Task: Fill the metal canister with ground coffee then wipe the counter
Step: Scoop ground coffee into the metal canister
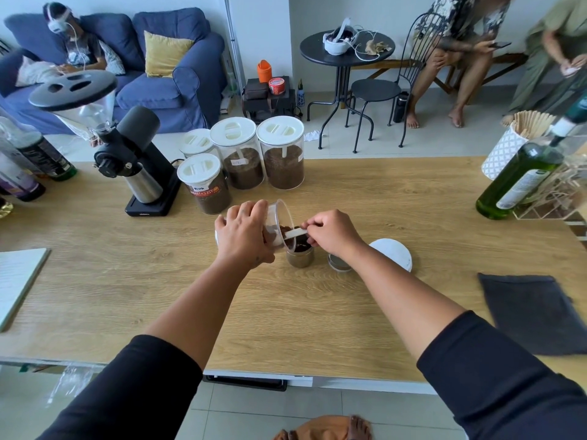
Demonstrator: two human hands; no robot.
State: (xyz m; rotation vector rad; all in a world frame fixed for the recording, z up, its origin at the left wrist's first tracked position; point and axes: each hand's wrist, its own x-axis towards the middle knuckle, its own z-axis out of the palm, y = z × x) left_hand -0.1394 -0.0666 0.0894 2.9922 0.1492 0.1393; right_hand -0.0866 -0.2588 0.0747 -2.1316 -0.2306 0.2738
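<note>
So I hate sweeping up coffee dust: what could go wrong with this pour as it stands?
The left hand tips the clear plastic jar over the small round metal canister, whose mouth looks narrower, so grounds may land on the light wooden counter. Neither hand steadies the canister, so the white plastic scoop in the right hand could knock it over. Coffee already shows near its rim, and it may overflow.
</note>
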